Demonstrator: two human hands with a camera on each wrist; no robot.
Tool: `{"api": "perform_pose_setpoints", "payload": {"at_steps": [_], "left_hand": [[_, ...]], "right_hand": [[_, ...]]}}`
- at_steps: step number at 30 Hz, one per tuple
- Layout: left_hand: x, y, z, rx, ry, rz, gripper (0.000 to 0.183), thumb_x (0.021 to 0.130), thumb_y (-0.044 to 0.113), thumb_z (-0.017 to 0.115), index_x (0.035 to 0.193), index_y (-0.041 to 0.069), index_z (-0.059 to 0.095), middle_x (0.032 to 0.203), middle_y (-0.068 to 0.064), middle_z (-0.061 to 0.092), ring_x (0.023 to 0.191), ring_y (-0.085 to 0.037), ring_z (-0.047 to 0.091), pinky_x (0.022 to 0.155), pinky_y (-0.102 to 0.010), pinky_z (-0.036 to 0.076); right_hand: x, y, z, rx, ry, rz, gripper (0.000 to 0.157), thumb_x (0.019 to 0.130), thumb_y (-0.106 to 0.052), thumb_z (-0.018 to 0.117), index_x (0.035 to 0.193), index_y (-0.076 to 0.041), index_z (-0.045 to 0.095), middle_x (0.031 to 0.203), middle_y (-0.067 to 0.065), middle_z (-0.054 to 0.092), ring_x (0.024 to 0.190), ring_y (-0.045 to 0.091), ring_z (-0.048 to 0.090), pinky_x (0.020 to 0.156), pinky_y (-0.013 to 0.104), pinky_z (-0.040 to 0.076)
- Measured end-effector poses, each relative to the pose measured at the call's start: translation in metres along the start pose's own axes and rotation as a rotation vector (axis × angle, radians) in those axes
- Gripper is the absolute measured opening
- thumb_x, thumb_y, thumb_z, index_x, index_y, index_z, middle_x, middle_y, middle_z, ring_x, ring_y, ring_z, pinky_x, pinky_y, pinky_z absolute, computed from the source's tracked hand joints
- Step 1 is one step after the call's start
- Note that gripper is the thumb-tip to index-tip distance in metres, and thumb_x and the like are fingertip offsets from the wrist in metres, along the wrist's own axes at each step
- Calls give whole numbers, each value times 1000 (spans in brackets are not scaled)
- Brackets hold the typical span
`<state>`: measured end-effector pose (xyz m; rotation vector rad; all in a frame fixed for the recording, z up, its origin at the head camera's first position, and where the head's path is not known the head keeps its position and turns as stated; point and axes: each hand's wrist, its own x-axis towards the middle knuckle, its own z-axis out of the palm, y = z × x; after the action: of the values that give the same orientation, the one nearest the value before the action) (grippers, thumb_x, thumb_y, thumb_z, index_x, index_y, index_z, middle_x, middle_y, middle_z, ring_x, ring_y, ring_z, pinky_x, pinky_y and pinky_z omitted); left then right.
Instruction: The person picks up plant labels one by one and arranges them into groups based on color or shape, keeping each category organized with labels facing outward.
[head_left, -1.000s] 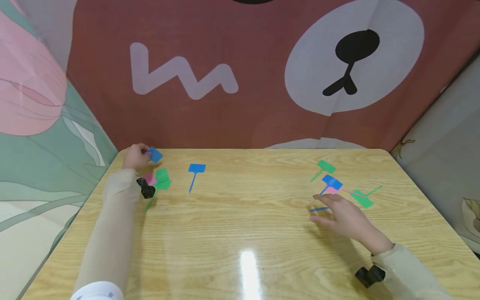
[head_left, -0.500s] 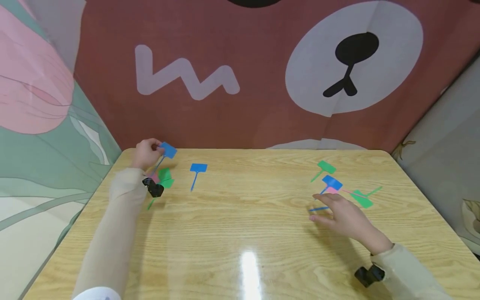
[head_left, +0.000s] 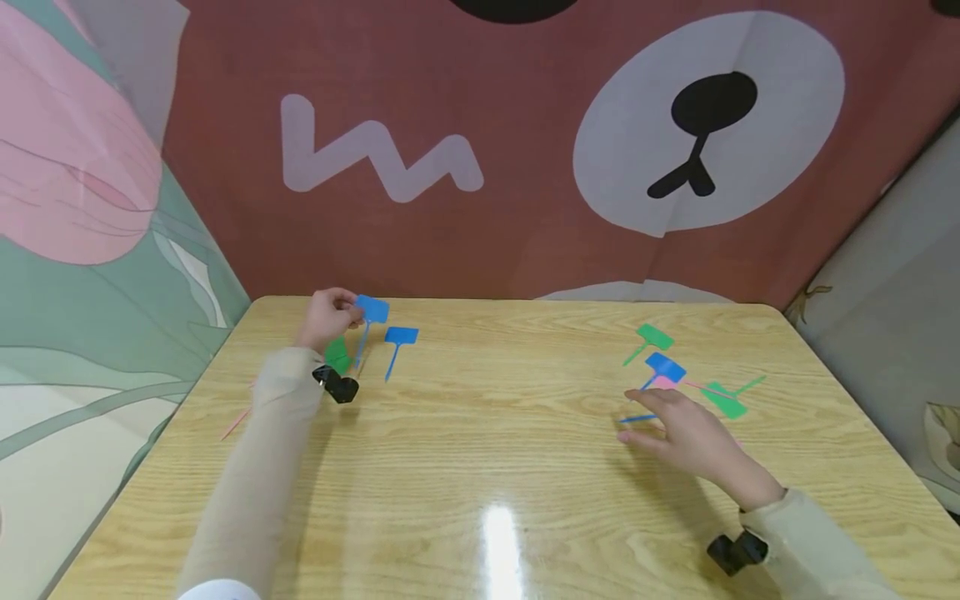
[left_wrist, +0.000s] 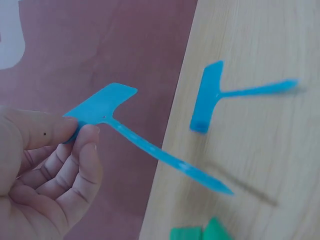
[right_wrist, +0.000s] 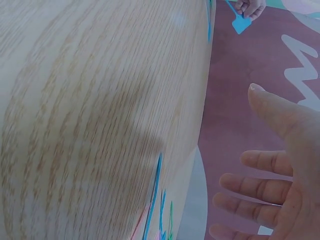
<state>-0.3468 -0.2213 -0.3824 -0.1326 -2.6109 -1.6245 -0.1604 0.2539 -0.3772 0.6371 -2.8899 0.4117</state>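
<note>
In the head view my left hand [head_left: 327, 320], at the table's far left, pinches a blue T-shaped plant label [head_left: 373, 309] by one end of its plate. The left wrist view shows thumb and fingers on that plate, its pointed stem hanging free above the wood. Another blue plant label [left_wrist: 206, 100] lies flat close by. Green plant labels [head_left: 337, 357] and a pink stem [head_left: 236, 423] are partly hidden by my left arm. My right hand [head_left: 686, 433] hovers with spread, relaxed fingers over a blue stem [head_left: 637, 418], holding nothing.
Beside my right hand lie a green label [head_left: 656, 336], a blue label [head_left: 666, 367] overlapping a pink one [head_left: 663, 382], and another green one [head_left: 726, 402]. A brown printed cloth [head_left: 525, 208] hangs behind the wooden table [head_left: 465, 433].
My left hand has moved right with the blue plant label, from the table's far left corner toward the lying blue one. The pink stem has come into view. My right hand has stayed put.
</note>
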Motion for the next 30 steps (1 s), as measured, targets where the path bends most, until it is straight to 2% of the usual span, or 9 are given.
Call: {"api": "perform_pose_setpoints", "payload": {"at_steps": [5,7,12,15,23,26,30], "left_hand": [[-1,-1,15,-76,7,42,31,82,-7,58,112,-8,55,74,-18,64,68,-32,65,68,-47,52],[-1,0,21,-85,0,47,34,81,-7,59,115,-6,56,75,-19,66,68,-31,65,68,-47,52],[1,3,34,-94,-42,3,34,82,-4,61,116,-3,57,84,-23,65,74,-33,65,71,-45,52],[2,5,40,-75,-55,-4,33,82,-5,61,115,-4,57,84,-25,65,73,-35,64,68,-44,53],[7,7,59,-16,-30,-7,33,78,-5,63,110,-8,59,70,-18,66,55,-16,61,52,-28,49],[8,6,67,-25,-9,-31,32,77,-5,63,109,-9,60,65,-14,65,52,-14,60,53,-29,50],[10,5,79,-56,-5,-71,32,77,-5,64,109,-8,61,63,-11,65,56,-21,64,58,-33,53]], "right_hand": [[-1,1,2,9,2,0,58,78,-39,69,118,2,57,111,19,60,95,33,58,70,45,49],[-1,1,3,11,2,1,58,78,-39,69,118,2,57,111,19,60,94,34,59,70,45,50],[-1,0,3,8,4,8,58,78,-39,69,118,1,58,111,20,60,97,36,58,71,46,49],[0,-1,4,15,1,6,57,78,-38,69,118,1,57,111,20,59,99,36,57,73,47,49],[2,0,5,20,-21,16,59,79,-41,67,119,1,57,113,20,59,103,38,54,76,50,47],[1,1,5,20,-26,23,59,79,-40,68,119,1,57,112,20,59,103,37,55,75,49,48],[0,2,5,25,-32,29,59,79,-40,68,120,1,56,112,21,58,101,37,55,73,48,48]]}}
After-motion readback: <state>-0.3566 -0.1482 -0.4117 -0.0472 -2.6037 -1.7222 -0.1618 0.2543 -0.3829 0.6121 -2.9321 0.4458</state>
